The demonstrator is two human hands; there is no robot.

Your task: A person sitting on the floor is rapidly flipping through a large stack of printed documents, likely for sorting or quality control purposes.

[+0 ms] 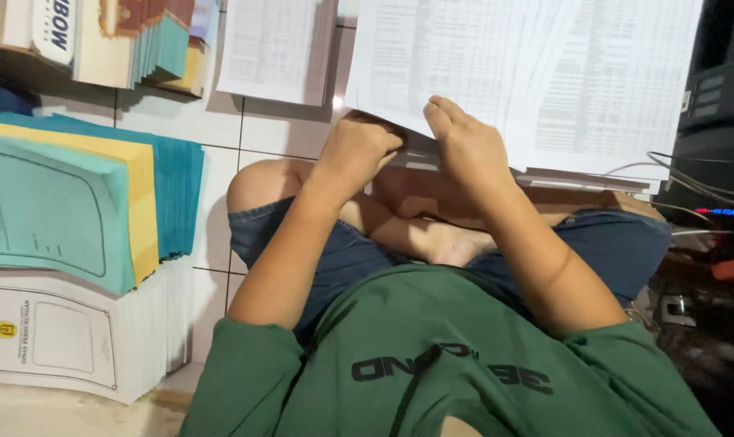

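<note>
At frame centre the left hand [357,154] is curled tight on the near edge of a sheet of printed tables [512,73] that fills the upper right; the right hand [464,142] pinches the same edge just beside it. Stacks of teal and yellow folders [75,202] lie on the tiled floor [221,121] at left

A dark green short-sleeved T-shirt [431,364] is worn, with black block lettering printed across the chest and the sleeves ended just above the elbows. Blue denim shorts [342,259] are worn below it, cut above the knees. Both forearms are left bare, as are the left hand [359,154], the right hand [464,146] and one foot [456,243].
</note>
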